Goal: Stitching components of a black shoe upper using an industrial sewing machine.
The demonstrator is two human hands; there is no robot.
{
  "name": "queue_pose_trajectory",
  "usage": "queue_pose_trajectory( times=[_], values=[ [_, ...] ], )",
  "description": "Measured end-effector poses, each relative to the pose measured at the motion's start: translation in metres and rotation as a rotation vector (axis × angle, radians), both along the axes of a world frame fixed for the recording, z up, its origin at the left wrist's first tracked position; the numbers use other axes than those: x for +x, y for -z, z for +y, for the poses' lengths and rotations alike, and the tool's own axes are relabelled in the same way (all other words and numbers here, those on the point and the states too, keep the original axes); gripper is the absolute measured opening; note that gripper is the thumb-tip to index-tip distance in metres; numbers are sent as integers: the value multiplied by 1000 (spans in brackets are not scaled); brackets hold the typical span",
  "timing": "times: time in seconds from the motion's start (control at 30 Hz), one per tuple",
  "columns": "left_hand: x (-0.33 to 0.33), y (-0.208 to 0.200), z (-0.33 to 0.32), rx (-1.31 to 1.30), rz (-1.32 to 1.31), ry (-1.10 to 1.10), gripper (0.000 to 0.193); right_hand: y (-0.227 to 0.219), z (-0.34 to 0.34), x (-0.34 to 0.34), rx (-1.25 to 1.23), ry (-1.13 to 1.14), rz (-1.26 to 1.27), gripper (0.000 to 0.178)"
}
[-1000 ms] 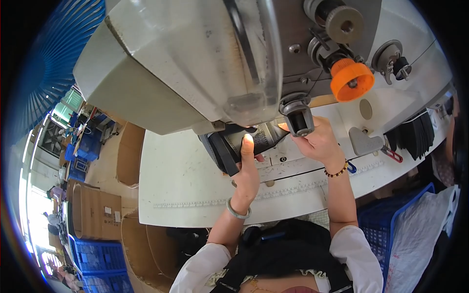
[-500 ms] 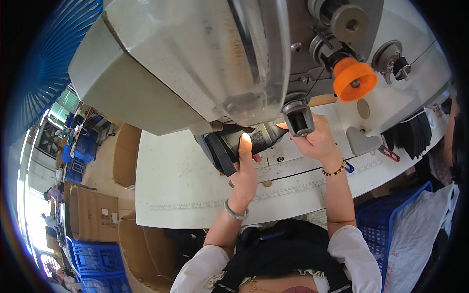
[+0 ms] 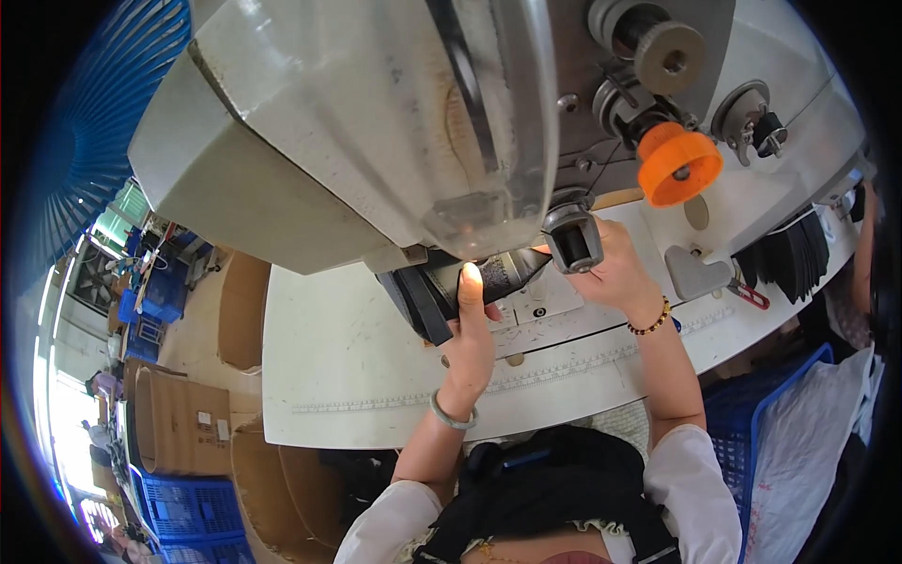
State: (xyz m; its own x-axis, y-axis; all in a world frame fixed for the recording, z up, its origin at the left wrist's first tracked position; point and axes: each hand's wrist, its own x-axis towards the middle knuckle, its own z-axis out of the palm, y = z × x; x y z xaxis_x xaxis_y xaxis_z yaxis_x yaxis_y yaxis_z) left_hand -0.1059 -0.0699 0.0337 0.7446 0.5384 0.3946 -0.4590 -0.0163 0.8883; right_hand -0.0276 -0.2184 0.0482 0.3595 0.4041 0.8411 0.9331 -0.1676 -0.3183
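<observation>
A black fabric piece (image 3: pixel 503 274) with a grey textured panel and a stiff dark flap lies under the sewing machine's head (image 3: pixel 376 113). My left hand (image 3: pixel 469 324) is closed on its near side, the thumb pressed flat on top and the fingers tucked underneath. At the piece's narrow right end, my right hand (image 3: pixel 615 265) pinches it. Part of those right fingers is hidden behind the metal thread fitting (image 3: pixel 573 237). The needle and the far edge of the piece are out of sight beneath the machine head.
An orange knob (image 3: pixel 678 164) juts from the machine. Black cut pieces (image 3: pixel 785 263) and red-handled snips (image 3: pixel 749 294) lie on the right of the white table (image 3: pixel 329 348), along whose front a ruler strip (image 3: pixel 395 399) runs. A blue crate (image 3: pixel 742 423) stands lower right; cardboard boxes (image 3: pixel 183 423) stand left.
The whole view has shifted slightly. My right forearm is angled a little further outward. Both hands keep their hold, and the black fabric piece has hardly moved.
</observation>
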Motion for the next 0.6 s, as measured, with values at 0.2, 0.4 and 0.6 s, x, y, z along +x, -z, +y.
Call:
queue_pose_trajectory(
  times=[0.2,0.4,0.6],
  values=[
    [4,18,21,59,82,108,21,-2,-3,2,-45,2,-36,21],
    [3,25,27,378,13,74,34,-4,-3,2,-94,38,-174,22],
    [3,29,28,420,10,47,30,-4,-4,1,-41,11,-144,23]
  ],
)
